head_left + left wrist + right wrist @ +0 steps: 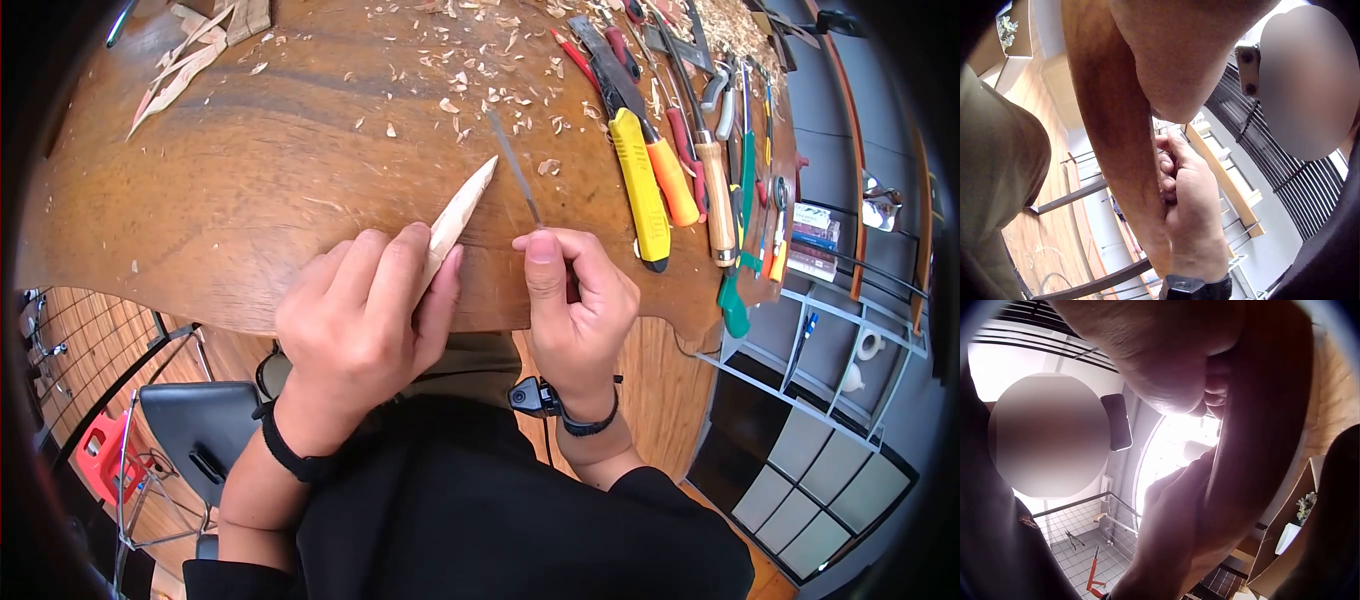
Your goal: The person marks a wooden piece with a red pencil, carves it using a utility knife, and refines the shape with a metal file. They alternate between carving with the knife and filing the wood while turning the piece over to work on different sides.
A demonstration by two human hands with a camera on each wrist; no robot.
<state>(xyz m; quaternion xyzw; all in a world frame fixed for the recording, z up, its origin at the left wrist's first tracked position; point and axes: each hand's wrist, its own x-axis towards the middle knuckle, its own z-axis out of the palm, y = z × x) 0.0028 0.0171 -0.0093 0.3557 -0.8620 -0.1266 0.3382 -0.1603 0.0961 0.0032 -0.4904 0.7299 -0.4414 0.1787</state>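
In the head view my left hand (355, 310) grips a pale, whittled piece of wood (462, 210) that tapers to a point, its tip aimed up and to the right. My right hand (580, 295) pinches a slim metal file (515, 160) between thumb and curled forefinger. The file stands a little apart from the wood, its far end pointing away toward the shavings. Both hands are at the near edge of the wooden table (240, 200). From the left wrist, the right hand (1194, 194) shows beyond the table edge; both wrist views hide the wood and the file.
Wood shavings (480, 60) litter the far tabletop. On the right lie a yellow-handled cutter (640, 190), an orange-handled tool (672, 180), a wooden-handled tool (715, 200) and several others. Split wood pieces (190, 70) are at far left. A black chair (200, 430) stands below left.
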